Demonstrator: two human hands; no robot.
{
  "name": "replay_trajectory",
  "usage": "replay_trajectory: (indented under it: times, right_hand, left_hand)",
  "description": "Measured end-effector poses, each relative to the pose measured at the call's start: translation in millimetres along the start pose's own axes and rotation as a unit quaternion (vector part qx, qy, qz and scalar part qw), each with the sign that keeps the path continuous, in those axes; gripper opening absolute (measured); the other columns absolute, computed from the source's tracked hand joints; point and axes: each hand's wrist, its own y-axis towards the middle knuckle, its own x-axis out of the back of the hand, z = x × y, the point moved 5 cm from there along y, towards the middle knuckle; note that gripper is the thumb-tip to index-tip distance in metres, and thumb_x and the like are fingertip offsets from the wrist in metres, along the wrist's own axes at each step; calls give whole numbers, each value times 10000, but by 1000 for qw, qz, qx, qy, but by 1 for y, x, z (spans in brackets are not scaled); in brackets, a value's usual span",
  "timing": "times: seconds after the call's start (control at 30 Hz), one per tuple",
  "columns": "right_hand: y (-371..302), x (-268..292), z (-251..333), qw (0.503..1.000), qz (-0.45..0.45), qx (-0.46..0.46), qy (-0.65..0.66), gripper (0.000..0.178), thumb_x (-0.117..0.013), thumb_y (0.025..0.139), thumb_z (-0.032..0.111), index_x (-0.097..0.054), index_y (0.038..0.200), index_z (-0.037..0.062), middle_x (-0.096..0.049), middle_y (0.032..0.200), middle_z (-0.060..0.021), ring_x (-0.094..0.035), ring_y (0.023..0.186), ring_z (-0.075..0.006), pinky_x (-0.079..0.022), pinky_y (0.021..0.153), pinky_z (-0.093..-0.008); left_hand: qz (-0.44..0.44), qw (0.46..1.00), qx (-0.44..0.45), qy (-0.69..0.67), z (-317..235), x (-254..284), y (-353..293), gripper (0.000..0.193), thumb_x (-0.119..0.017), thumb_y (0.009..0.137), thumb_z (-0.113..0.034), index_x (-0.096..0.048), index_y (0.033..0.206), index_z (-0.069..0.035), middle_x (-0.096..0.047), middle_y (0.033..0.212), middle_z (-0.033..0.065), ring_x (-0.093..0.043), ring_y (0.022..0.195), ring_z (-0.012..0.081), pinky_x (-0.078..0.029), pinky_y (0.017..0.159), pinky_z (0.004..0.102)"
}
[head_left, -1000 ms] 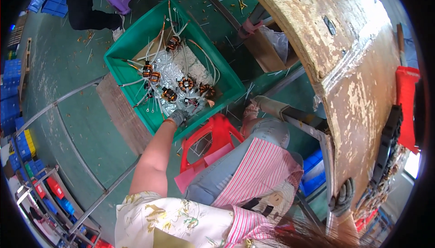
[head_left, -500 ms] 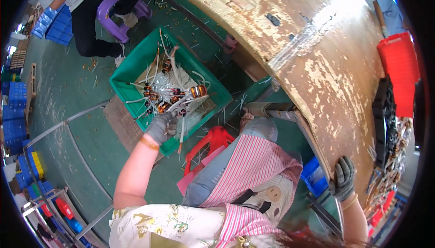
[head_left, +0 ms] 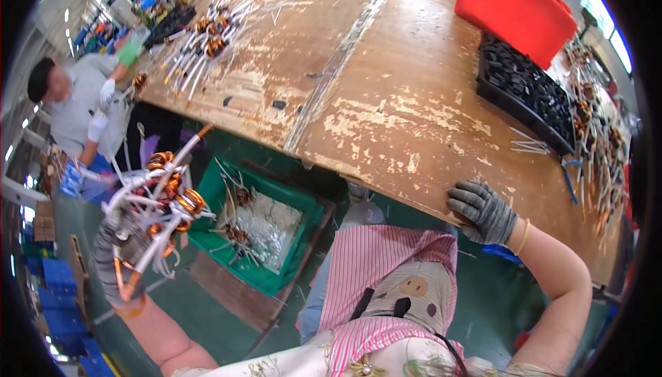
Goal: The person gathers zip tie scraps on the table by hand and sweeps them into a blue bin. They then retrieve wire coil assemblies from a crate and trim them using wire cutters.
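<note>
Copper-wound coils with white leads (head_left: 162,198), clenched in the gloved left hand (head_left: 121,256) above the green plastic crate (head_left: 276,229), should clear the worn wooden worktop (head_left: 386,94) edge, where the right hand (head_left: 483,211) presses, fingers spread.

head view | worn fisheye, looks steeply down over the person's lap | close to worn, paint-flaked wooden table (head_left: 386,101) | green plastic crate (head_left: 276,232) on floor below
</note>
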Motion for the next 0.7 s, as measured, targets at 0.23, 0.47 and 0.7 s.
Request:
replay_trajectory:
  times: [0.23,0.47,0.7]
  right_hand:
    - [-10,-2,-6,997,-64,10,29,621,-666,694,303,-538,1261,83,-518,1302,-147,-492,1197,-354,-400,1010,-474]
    - [-14,-5,-9,996,-85,27,22,615,-683,681,283,-567,1252,87,-541,1284,-124,-496,1204,-331,-420,999,-460]
    - [-12,-5,-10,999,-42,-5,16,650,-678,695,337,-545,1286,103,-516,1330,-106,-484,1233,-313,-386,1043,-444]
  left_hand:
    - [-127,964,-206,107,-105,-56,54,343,-600,925,-245,-578,1192,-31,-610,822,-6,-594,634,78,-511,565,209]
    - [219,922,-278,157,-29,-207,168,383,-551,954,-348,-546,1226,-79,-635,975,-28,-552,701,28,-437,556,172]
    - [200,974,33,99,198,-255,235,297,-495,932,-51,-515,1228,-72,-587,1051,15,-576,874,106,-505,691,250]
